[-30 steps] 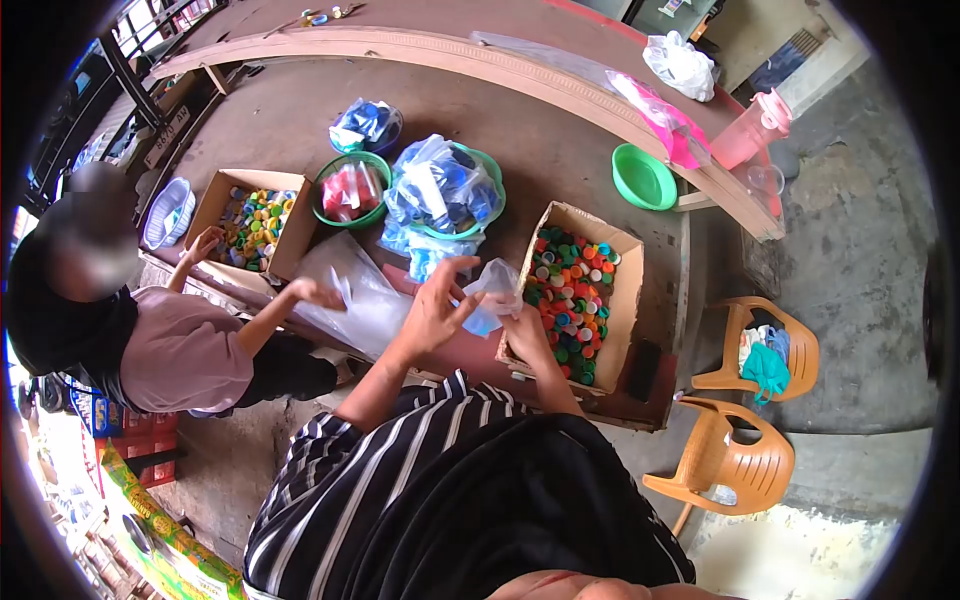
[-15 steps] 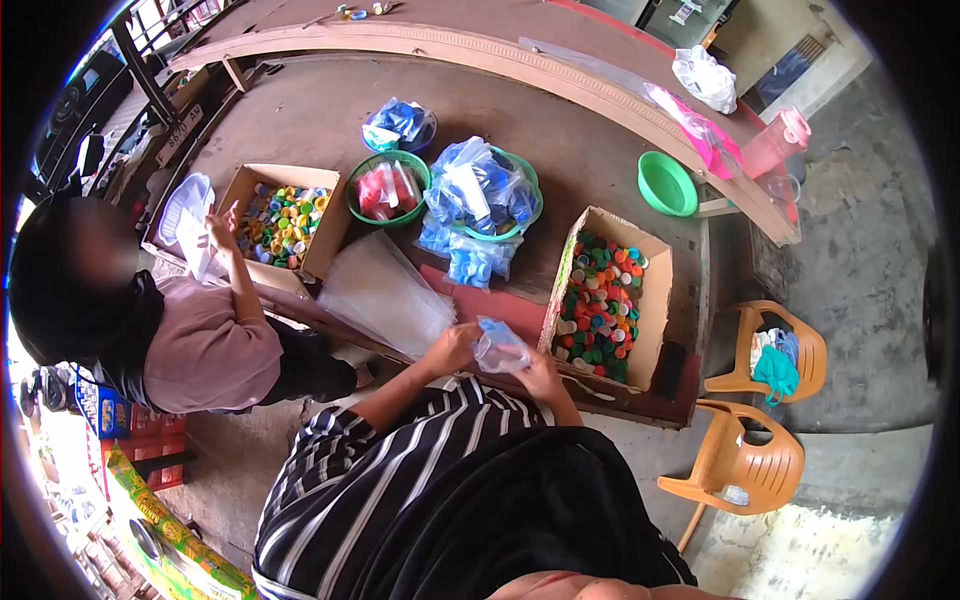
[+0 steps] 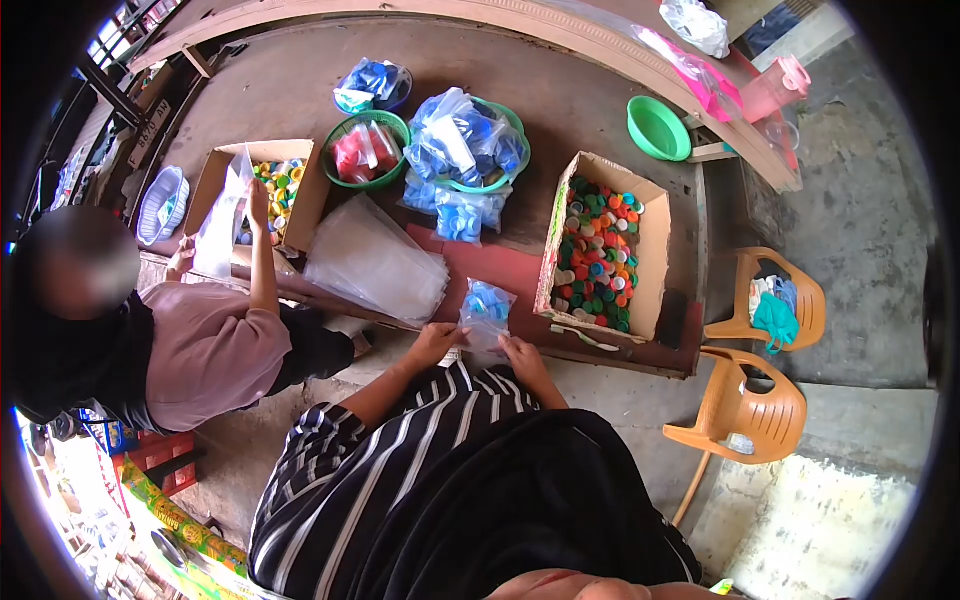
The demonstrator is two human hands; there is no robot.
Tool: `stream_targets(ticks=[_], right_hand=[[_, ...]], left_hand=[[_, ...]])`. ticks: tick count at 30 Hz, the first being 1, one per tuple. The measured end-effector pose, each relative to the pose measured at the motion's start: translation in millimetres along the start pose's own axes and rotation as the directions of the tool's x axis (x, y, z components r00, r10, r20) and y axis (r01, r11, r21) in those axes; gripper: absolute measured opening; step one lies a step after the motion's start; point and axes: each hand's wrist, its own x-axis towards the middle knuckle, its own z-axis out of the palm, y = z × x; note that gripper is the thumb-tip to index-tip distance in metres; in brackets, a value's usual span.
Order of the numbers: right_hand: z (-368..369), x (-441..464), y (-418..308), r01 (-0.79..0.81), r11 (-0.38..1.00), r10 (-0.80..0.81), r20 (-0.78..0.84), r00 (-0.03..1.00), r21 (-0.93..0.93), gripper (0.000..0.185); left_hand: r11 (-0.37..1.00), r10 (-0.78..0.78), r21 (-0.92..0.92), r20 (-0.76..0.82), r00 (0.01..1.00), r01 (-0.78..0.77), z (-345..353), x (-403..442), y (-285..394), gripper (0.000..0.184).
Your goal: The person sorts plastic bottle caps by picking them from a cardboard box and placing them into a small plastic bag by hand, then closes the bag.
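Note:
A clear plastic bag with light blue caps [image 3: 487, 303] lies at the table's front edge. My left hand [image 3: 436, 343] pinches its near left corner, and my right hand [image 3: 521, 356] pinches the near right corner. To the left is a stack of flat clear bags [image 3: 378, 262]. A cardboard box of mixed red, green, orange and white caps [image 3: 603, 258] stands to the right. Beyond my hands, filled bags of blue caps [image 3: 463, 140] are heaped in a green basket, with more filled bags [image 3: 459, 213] lying against its near side.
At the left, a co-worker [image 3: 210, 345] holds up a clear bag [image 3: 222, 220] by a box of yellow caps [image 3: 282, 190]. Farther back are a basket with red bags [image 3: 366, 152], a blue bowl [image 3: 373, 85] and an empty green bowl [image 3: 659, 128]. Orange chairs [image 3: 750, 405] stand right.
Both my hands have come to the bag's near corners, and the bag now lies flatter on the table edge. The co-worker has raised a clear bag in both hands. The view has shifted.

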Motion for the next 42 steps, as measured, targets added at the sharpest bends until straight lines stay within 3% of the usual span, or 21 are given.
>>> stream_targets(ticks=[2,5,8,11,14,15,18,19,22,23,26,29,33,36,39,42], right_hand=[[4.7,6.3,14.0,-0.017,1.0,0.017,-0.001,1.0,-0.006,0.04],[11.7,5.4,7.5,-0.066,0.991,0.044,-0.182,0.982,-0.119,0.041],[19.9,-3.6,-5.3,0.106,0.974,-0.184,-0.435,0.882,-0.198,0.048],[8.9,-17.3,-26.5,0.466,0.654,-0.681,-0.195,0.706,-0.596,0.054],[12.5,-25.2,-31.0,0.544,0.504,-0.669,0.095,0.737,-0.671,0.059],[16.8,-26.2,-22.3,0.49,0.471,-0.652,0.085,0.754,-0.734,0.052],[20.9,-21.1,1.1,0.46,0.496,-0.619,0.071,0.782,-0.736,0.036],[23.0,-20.8,1.2,0.445,0.543,-0.623,0.013,0.782,-0.712,0.023],[22.3,-19.9,0.9,0.404,0.552,-0.596,-0.007,0.803,-0.73,0.018],[20.3,-18.5,0.4,0.415,0.604,-0.563,0.005,0.827,-0.68,0.017],[16.4,-14.2,1.4,0.421,0.645,-0.526,0.03,0.85,-0.638,0.016],[11.1,-8.0,4.3,0.516,0.705,-0.61,-0.044,0.791,-0.486,0.015],[9.4,-3.9,9.7,0.454,0.815,-0.528,-0.138,0.838,-0.36,0.016],[9.2,0.8,15.2,0.45,0.858,-0.507,-0.269,0.819,-0.248,0.021],[7.5,6.3,15.4,0.415,0.873,-0.485,-0.368,0.793,-0.256,0.024],[8.7,13.0,20.2,0.398,0.871,-0.483,-0.355,0.8,-0.288,0.029]], left_hand=[[0.999,-0.039,0.018,0.002,0.999,0.039,6.4,3.9,-16.3,0.048],[0.989,-0.127,0.064,-0.069,0.99,0.131,16.7,8.1,-27.2,0.051],[0.986,-0.09,0.125,-0.159,0.983,0.11,23.8,10.4,-32.9,0.053],[0.99,-0.087,0.096,-0.188,0.978,0.107,25.3,5.4,-16.5,0.05],[0.989,-0.092,0.096,-0.202,0.975,0.113,30.7,4.6,-15.3,0.049],[0.986,-0.075,0.127,-0.218,0.973,0.105,33.4,6.6,-22.0,0.047],[0.986,-0.042,0.137,-0.328,0.944,0.092,45.2,7.7,-34.0,0.041],[0.989,-0.135,-0.098,-0.329,0.935,0.108,50.1,6.4,-31.6,0.037],[0.99,0.123,0.111,-0.369,0.921,-0.088,61.0,-9.9,-6.9,0.043],[0.975,0.207,0.138,-0.312,0.927,-0.171,61.2,-22.1,10.2,0.056],[0.838,0.393,0.433,-0.054,0.918,-0.333,57.2,-25.8,-12.5,0.062],[0.877,0.309,0.412,-0.084,0.947,-0.249,57.7,-24.1,-15.9,0.038],[0.864,0.361,0.428,-0.16,0.919,-0.265,54.7,-9.7,-25.5,0.019],[0.753,0.52,0.543,-0.146,0.841,-0.372,44.6,2.3,-30.8,0.02],[0.768,0.549,0.488,-0.171,0.818,-0.414,39.3,3.4,-20.8,0.024],[0.84,0.45,0.401,-0.138,0.882,-0.366,29.9,10.0,-10.6,0.026]])
